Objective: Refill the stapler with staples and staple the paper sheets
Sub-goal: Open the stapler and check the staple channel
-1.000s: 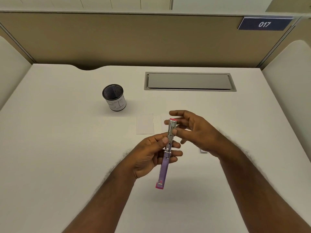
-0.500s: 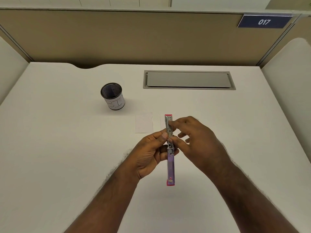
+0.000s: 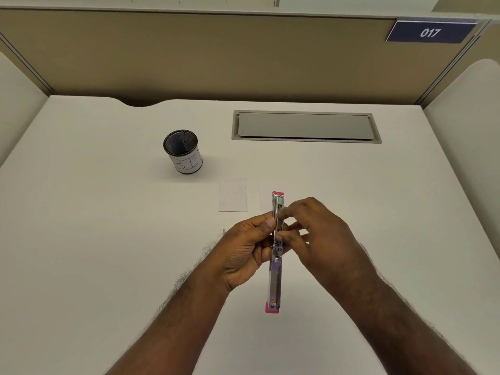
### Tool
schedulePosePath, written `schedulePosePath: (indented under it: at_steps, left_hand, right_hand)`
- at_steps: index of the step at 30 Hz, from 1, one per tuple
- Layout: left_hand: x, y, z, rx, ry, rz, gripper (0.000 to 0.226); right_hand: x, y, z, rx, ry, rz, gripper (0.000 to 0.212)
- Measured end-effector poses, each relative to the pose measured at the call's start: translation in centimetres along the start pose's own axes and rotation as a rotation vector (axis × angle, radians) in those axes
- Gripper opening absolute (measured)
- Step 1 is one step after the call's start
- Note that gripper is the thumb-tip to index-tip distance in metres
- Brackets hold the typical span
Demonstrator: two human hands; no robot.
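- White desk (image 3: 81, 239) sitting in a cubicle, tan partition (image 3: 189, 55) running along the back, blue "017" sign (image 3: 430, 32) hanging top right.
- Grey cable hatch (image 3: 305, 126) lying flush in the desk, far centre-right.
- Mesh cup (image 3: 183, 151) with a white label standing upright, left of the hatch.
- Two paper sheets lying flat on the desk: one (image 3: 232, 194) in full view, the other (image 3: 264, 196) partly hiding behind the stapler.
- Tiny metal bit (image 3: 224, 231) lying just left of the left hand; too small to tell what.
- Stapler (image 3: 276, 266) hanging above the desk, swung open into one long strip, pink ends far and near.
- Left hand (image 3: 246, 250) gripping the stapler's middle, thumb pressing its left side.
- Right hand (image 3: 319, 234) coming from the right, fingertips (image 3: 284, 212) pinching at the metal channel; can't tell if staples are in them.
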State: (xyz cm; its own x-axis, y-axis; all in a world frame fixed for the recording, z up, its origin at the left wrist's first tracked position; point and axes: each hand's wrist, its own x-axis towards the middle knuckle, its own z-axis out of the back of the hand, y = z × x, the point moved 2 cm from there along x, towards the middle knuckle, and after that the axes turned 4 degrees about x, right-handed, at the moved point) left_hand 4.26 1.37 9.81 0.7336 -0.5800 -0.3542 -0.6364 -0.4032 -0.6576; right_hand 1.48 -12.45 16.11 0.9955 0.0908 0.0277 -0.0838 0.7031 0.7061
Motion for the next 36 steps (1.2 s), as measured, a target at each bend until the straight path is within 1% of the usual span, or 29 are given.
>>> schedulePosePath:
  at_steps: [4,9,12,15,17,21,25,31,34,36]
  left_hand:
    - [0.1,0.1,-0.2,0.007,-0.027,-0.004,0.027]
    - [0.2,-0.2,-0.1,-0.025,-0.061,-0.012,0.029]
    - [0.2,-0.5,-0.4,-0.008,-0.042,-0.015,0.03]
    - [0.2,-0.6,-0.6,0.012,-0.03,-0.018,0.028]
    - [0.2,-0.5,-0.7,0.019,-0.028,-0.018,0.028]
    - [0.4,-0.7,-0.9,0.047,-0.025,-0.028,0.032]
    - [0.7,-0.9,-1.1,0.039,-0.022,-0.036,0.03]
    - [1.1,-0.8,-1.1,0.057,-0.032,-0.041,0.032]
    - [1.1,-0.5,-1.2,0.038,-0.033,-0.036,0.034]
    - [1.1,-0.2,-1.2,0.024,-0.04,-0.026,0.035]
  right_hand:
    - [-0.4,-0.3,-0.2,0.053,-0.063,0.02,0.017]
    - [-1.1,0.4,0.2,-0.022,-0.206,0.206,0.003]
    - [-1.4,0.3,0.4,-0.028,-0.237,0.275,0.01]
    - [-1.5,0.0,0.5,-0.055,-0.245,0.316,0.008]
    - [-1.5,-0.3,0.6,-0.055,-0.251,0.308,0.009]
    - [-1.2,-0.4,0.9,0.011,-0.252,0.181,0.018]
    - [-1.0,0.0,1.1,0.02,-0.256,0.138,0.013]
    - [-0.8,0.3,1.2,-0.056,-0.254,0.148,0.011]
    - [-1.0,0.2,1.3,-0.153,-0.23,0.176,0.011]
    - [-1.0,-0.1,1.4,-0.146,-0.201,0.18,0.011]
